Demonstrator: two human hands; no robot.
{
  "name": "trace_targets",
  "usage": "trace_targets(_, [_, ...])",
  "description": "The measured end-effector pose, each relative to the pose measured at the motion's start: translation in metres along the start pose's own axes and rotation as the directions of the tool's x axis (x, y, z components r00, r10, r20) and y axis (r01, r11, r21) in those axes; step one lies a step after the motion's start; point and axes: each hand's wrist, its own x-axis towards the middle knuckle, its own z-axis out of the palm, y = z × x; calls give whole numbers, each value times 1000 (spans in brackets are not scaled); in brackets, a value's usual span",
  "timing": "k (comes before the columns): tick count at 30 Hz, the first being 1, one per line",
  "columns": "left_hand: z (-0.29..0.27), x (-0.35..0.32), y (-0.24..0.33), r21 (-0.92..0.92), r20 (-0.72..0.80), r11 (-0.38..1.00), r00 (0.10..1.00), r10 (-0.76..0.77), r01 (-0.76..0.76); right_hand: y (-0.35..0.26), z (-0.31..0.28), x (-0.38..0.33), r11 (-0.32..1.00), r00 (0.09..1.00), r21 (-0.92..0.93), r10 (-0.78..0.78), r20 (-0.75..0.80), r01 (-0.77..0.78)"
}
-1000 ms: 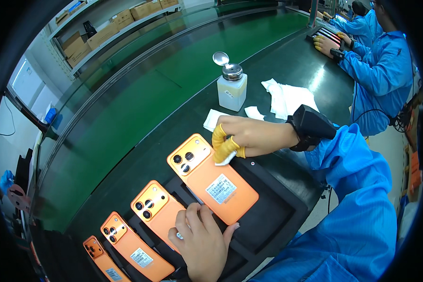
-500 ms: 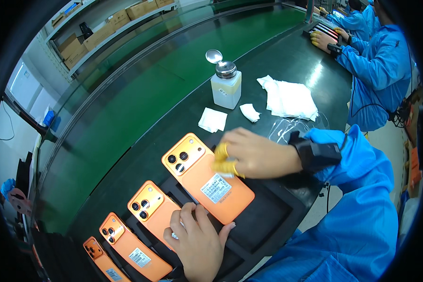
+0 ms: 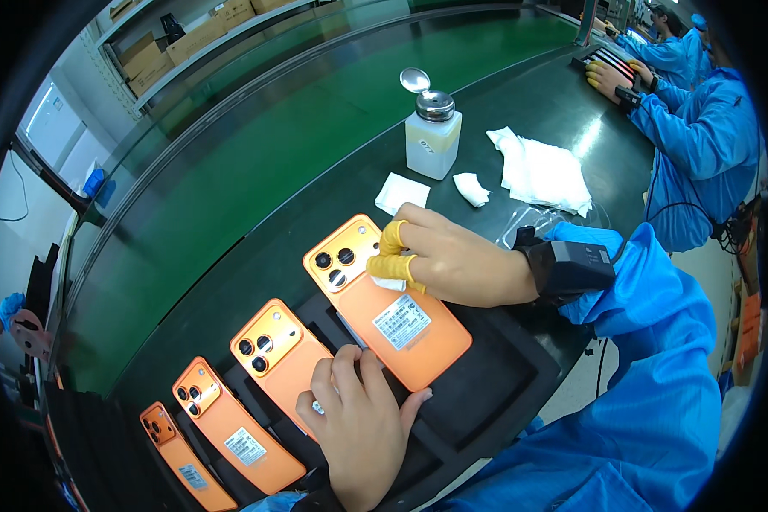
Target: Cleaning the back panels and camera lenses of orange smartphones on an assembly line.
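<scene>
An orange phone (image 3: 435, 346), back up with a label and three camera lenses, lies tilted over a black tray (image 3: 503, 375). At its lower left edge, my left hand (image 3: 360, 427) grips it, curled fingers along the side and thumb at the bottom end. Those fingers also overlap a second orange phone (image 3: 286, 371). My right hand (image 3: 439, 256), with yellow finger cots, pinches a small white wipe (image 3: 390, 283) against the first phone's back, just below the camera panel. Two more orange phones, a third (image 3: 239, 431) and a fourth (image 3: 183, 461), lie farther left.
Beyond the phones stand a white pump bottle (image 3: 433, 145) with its metal lid up, a folded wipe (image 3: 401, 194), a crumpled wipe (image 3: 471, 189) and a wipe stack (image 3: 546, 175). A green conveyor (image 3: 256, 162) runs behind. Co-workers in blue (image 3: 700, 154) sit at right.
My right hand has moved the wipe up the phone's back toward the camera panel. My left hand keeps its place on the phone. The whole view has shifted slightly.
</scene>
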Motion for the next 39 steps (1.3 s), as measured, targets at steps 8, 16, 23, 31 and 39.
trace_targets(8, [1, 2, 3, -48, 12, 999, 1000, -3, 4, -1, 4, 21, 958, 960, 72, -280, 18, 278])
trace_targets(16, [1, 2, 2, -37, 16, 999, 1000, -17, 18, 18, -11, 26, 920, 911, 226, -365, 194, 321])
trace_targets(23, [0, 2, 3, -29, 18, 1000, 1000, -2, 2, 38, -23, 0, 945, 952, 262, -248, 180, 196])
trace_targets(31, [1, 1, 0, -38, 13, 999, 1000, -10, 10, 29, -49, -11, 966, 913, 113, -257, 316, 233])
trace_targets(39, [0, 3, 4, -92, 20, 996, 1000, -14, 15, 26, -14, -5, 993, 998, -110, -26, 63, 33])
